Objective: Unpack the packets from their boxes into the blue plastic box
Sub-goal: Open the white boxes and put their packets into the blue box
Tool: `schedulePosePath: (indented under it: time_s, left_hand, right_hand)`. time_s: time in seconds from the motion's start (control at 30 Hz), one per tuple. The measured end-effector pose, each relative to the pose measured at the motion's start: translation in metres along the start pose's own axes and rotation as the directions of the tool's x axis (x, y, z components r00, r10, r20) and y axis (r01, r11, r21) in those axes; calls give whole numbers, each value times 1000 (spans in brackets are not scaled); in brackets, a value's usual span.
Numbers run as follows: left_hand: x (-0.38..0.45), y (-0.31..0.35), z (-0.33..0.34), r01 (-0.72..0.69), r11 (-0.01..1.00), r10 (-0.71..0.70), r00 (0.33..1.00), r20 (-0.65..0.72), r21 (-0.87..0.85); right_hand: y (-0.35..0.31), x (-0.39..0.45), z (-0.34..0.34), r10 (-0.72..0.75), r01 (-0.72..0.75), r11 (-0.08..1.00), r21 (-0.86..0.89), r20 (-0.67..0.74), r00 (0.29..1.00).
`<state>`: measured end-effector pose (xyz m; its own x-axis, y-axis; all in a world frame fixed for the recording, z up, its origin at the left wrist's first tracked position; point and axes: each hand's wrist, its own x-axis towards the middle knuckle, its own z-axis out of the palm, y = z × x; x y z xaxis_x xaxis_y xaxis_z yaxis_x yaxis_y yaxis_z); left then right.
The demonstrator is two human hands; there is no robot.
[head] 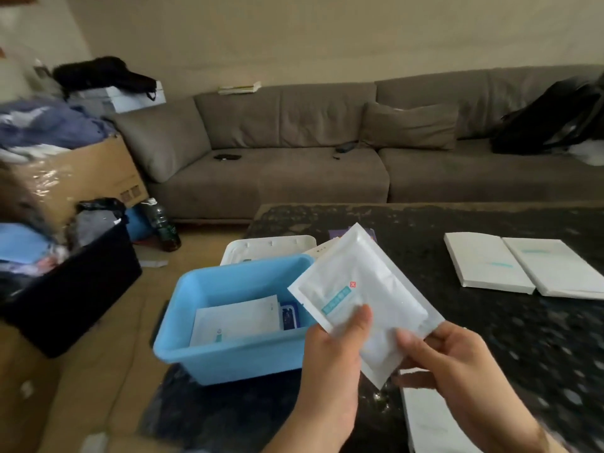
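Both hands up: left hand [330, 364] and right hand [454, 364] pinch white packets [362, 299] above the table's near edge. Beside them, the blue plastic box [228, 351] holds a white packet [238, 318] and a dark blue one [289, 317].

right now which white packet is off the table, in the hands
The tilted packet, pinched by left hand and right hand. The other white packet lies in the blue box.

I can't read the blurred teal print on the packets [359, 302]; they hide part of the white lid [268, 248].
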<state>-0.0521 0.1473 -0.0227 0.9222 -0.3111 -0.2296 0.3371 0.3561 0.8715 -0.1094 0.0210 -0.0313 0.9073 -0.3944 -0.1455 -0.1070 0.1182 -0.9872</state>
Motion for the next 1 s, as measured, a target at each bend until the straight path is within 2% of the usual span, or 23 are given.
schedulePosePath:
  time_s: [0.07,0.17,0.37,0.47,0.57,0.7,0.77,0.87,0.93,1.0]
  left_hand:
    - [5,14,-14,-66,997,67,997,-34,27]
    - [20,51,-49,-195,957,206,978,-30,217]
    - [61,127,-114,-329,816,321,942,102,476]
    - [89,146,-138,-336,709,374,924,73,620]
    - [109,156,-162,-249,489,371,927,60,836]
    - [113,152,-184,-126,69,316,944,98,990]
    - [110,145,-186,-96,-132,299,945,132,987]
    - [111,133,-185,-82,-475,299,922,248,876]
    - [115,126,-185,-58,-606,283,916,283,793]
    - [118,120,-183,-28,-692,260,923,285,722]
  right_hand:
    - [-4,6,6,33,-33,999,-7,62,998]
    - [-14,21,14,46,-35,997,-75,149,988]
    - [-46,70,71,-152,191,937,-291,151,977]
    - [-50,99,109,-137,213,888,-408,209,968]
    - [-40,118,137,-25,161,858,-489,273,962]
    - [-23,127,157,104,162,730,-664,342,934]
    - [-15,130,162,133,190,662,-725,363,922]
    - [-9,131,166,164,225,539,-812,363,917]
    - [-7,130,167,195,226,507,-832,366,910]
    - [-7,128,168,199,248,457,-854,370,908]
